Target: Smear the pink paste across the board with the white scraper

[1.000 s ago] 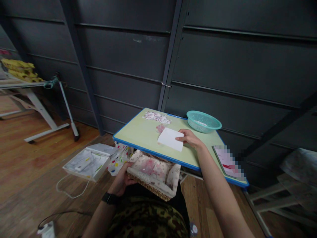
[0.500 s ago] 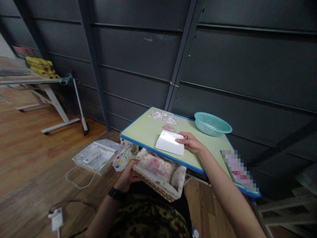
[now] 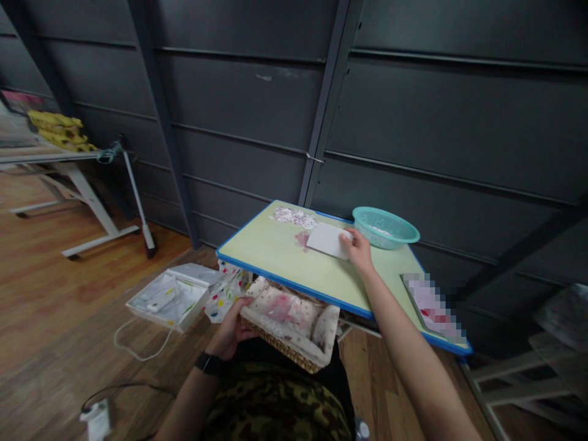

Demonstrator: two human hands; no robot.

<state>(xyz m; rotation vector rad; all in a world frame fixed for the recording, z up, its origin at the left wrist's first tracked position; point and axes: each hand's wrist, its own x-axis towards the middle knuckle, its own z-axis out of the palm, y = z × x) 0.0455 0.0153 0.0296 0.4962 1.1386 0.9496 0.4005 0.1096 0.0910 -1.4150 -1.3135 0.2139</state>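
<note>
My right hand (image 3: 359,250) pinches the right end of a white plastic scraper (image 3: 328,239), a flat, stiff-looking sheet, over the middle of the table. The scraper's left edge is beside a small patch of pinkish bits (image 3: 301,238). Behind it lies a larger pile of pale and purplish scraps (image 3: 294,216). My left hand (image 3: 235,327) grips the left end of a wicker basket (image 3: 280,346) with a stained, pale cloth lining. The basket is held at my lap, just below the table's near edge. Pink residue (image 3: 280,306) shows inside it.
The pale green table (image 3: 257,251) has a blue rim. On it stand a turquoise plastic basin (image 3: 388,229) and, at right, a blurred-out flat item (image 3: 432,306). An open white box (image 3: 169,297), a dotted bag (image 3: 225,291) and cables lie at left. A dark panel wall (image 3: 239,92) rises behind.
My right hand has carried the scraper from the table's near edge farther back, close to the pinkish patch, and tilted it. My left hand still holds the basket. The view has shifted slightly.
</note>
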